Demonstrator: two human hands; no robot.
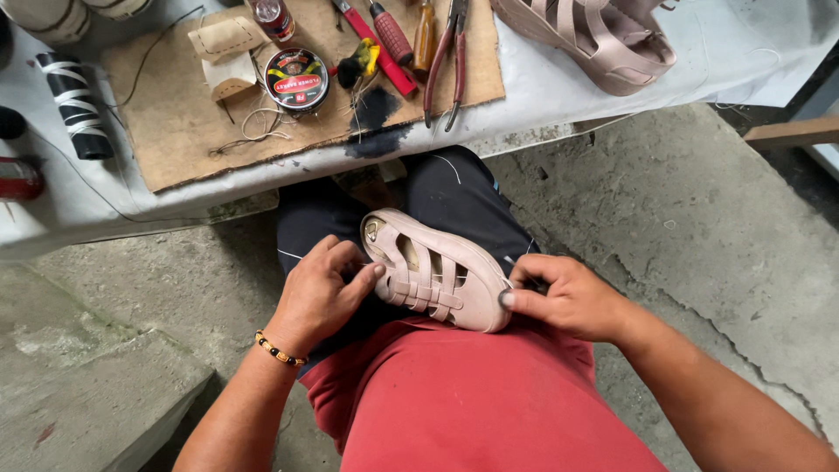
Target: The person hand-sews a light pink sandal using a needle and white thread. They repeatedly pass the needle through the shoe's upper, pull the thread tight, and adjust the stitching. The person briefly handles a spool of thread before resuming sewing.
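1. We see the pink shoe (437, 271) lying on the person's lap, toe end toward the table (542, 96); the lap keeps it from sliding.
2. The left hand (319, 293) grips the toe end, fingers curled on it; the right hand (564, 297) pinches a thin needle (509, 260) at the heel end.
3. On the table's near edge lies a cardboard sheet (175, 122) with a round tin (296, 79), pliers (446, 61) and screwdrivers (384, 35); another pink shoe (594, 39) sits at the far right corner.
4. Nothing blocks the hands.
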